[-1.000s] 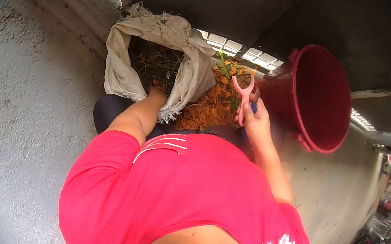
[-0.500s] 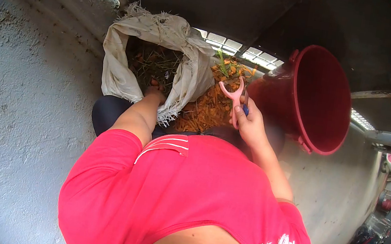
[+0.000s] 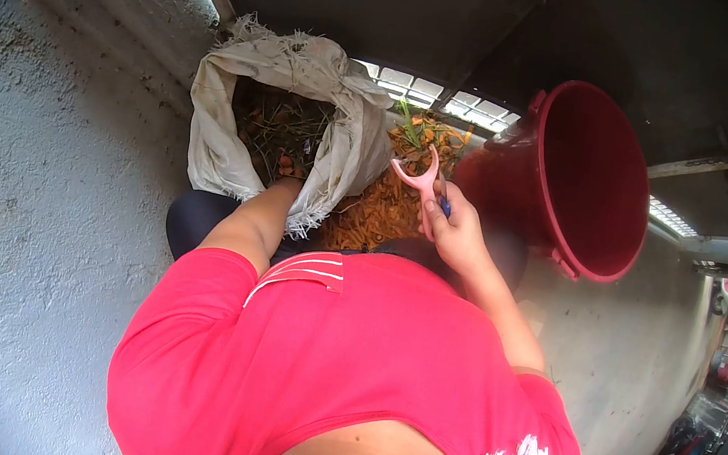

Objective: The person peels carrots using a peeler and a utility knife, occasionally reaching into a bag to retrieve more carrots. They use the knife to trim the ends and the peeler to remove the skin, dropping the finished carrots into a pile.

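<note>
My left hand (image 3: 284, 186) reaches over the near rim of a white woven sack (image 3: 212, 136). Its fingers are hidden among dry grass and scraps (image 3: 281, 123), beside some small reddish pieces (image 3: 286, 162). My right hand (image 3: 459, 233) is closed around a pink Y-shaped peeler (image 3: 426, 187), its two prongs pointing up and away from me. A thin dark blade with a blue handle (image 3: 445, 206), seemingly a small knife, is in the same grip. Beneath the peeler lies a heap of orange peelings (image 3: 375, 215) with some green leaves (image 3: 410, 125) at its far end.
A large dark red bucket (image 3: 542, 183) leans with its mouth toward the right, just beyond my right hand. A rough grey wall (image 3: 54, 184) runs along the left. Dark panels with a light grille (image 3: 482, 112) close off the back. Assorted items (image 3: 686, 450) lie far right.
My right hand, with the peeler and the blade, has shifted slightly left and toward me. My left hand stays in the sack, its fingers now less visible. The whole view has moved a little.
</note>
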`<state>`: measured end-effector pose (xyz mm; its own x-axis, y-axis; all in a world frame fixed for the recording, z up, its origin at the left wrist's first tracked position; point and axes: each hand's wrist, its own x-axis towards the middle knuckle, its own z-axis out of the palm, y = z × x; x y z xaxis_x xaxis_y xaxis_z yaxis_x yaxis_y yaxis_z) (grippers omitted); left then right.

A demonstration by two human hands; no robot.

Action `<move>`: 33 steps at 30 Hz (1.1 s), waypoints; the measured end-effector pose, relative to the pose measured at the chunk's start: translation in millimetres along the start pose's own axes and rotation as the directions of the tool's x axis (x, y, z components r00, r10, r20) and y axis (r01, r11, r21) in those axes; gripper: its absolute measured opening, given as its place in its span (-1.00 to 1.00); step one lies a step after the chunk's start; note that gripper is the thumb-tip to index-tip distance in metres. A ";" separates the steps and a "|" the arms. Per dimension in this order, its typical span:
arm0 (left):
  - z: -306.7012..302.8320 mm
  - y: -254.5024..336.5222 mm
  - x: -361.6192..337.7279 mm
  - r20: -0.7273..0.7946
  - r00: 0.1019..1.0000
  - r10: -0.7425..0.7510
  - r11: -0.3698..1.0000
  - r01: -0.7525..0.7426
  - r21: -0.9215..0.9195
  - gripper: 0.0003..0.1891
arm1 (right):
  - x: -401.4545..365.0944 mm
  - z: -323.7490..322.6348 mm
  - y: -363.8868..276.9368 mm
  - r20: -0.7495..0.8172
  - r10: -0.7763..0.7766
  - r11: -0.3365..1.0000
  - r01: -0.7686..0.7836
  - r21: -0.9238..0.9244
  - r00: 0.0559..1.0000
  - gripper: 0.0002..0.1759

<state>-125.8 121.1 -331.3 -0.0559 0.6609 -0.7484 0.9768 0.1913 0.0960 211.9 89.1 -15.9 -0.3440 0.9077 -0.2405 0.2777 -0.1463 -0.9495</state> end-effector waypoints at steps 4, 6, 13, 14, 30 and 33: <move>7.4 -2.6 -2.0 0.051 0.999 0.014 0.995 -0.009 -0.098 -0.45 | -1.8 -1.3 -0.4 0.007 -0.027 1.000 0.028 -0.012 1.000 -0.73; 9.3 -4.3 -2.9 -0.005 1.000 0.002 0.979 -0.002 -0.202 -0.45 | -4.6 -3.1 -1.7 -0.019 -0.042 0.999 0.041 -0.031 0.999 -0.72; -108.0 -12.7 -69.0 -0.334 0.942 -0.040 0.507 -0.269 -0.819 -0.49 | -6.3 -24.4 -6.7 -0.169 -0.129 0.952 0.169 0.254 0.977 -0.74; -124.5 -17.9 -83.0 -0.366 0.930 0.013 0.290 -0.354 -0.889 -0.54 | -9.8 -26.2 -10.3 -0.170 -0.135 0.942 0.179 0.282 0.976 -0.74; -155.5 36.3 -244.7 -0.604 0.676 0.421 -0.464 -0.412 -0.784 -0.56 | -61.6 -7.7 -22.1 0.051 -0.105 0.875 0.068 0.479 0.993 -0.67; -150.7 13.1 -202.0 -0.607 0.781 0.144 -0.471 -0.486 -0.736 -0.66 | -67.1 -8.2 -20.6 0.050 -0.102 0.874 0.065 0.482 0.994 -0.67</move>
<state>-132.8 99.6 -79.9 -0.0286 0.9846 -0.1722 -0.5855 0.1231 0.8013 236.6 34.5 21.5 -0.4151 0.8969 -0.1525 -0.2125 -0.2586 -0.9423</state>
